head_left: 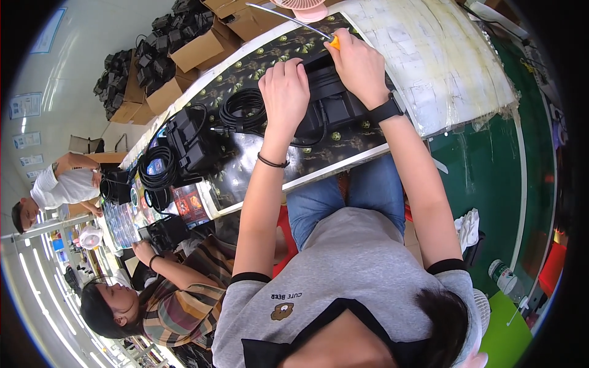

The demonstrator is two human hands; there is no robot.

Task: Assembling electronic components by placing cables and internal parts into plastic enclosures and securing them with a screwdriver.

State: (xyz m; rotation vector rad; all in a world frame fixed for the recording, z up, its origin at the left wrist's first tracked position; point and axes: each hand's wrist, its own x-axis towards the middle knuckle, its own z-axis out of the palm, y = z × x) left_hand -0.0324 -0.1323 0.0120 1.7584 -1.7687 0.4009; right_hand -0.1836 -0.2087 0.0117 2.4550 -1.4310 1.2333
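Observation:
My right hand is closed around the orange handle of a screwdriver, whose long metal shaft points up and to the left, away from the box. Below that hand lies a black plastic box on the table. Curled fingers of my left hand rest over the box's left side and hold it. A coiled black cable lies just left of my left hand. Part of the box is hidden under both hands.
Further left on the table stands another black box with coiled cable. Cardboard boxes full of black parts stand beyond the far edge. A pink fan is at the back. Two people work at the left.

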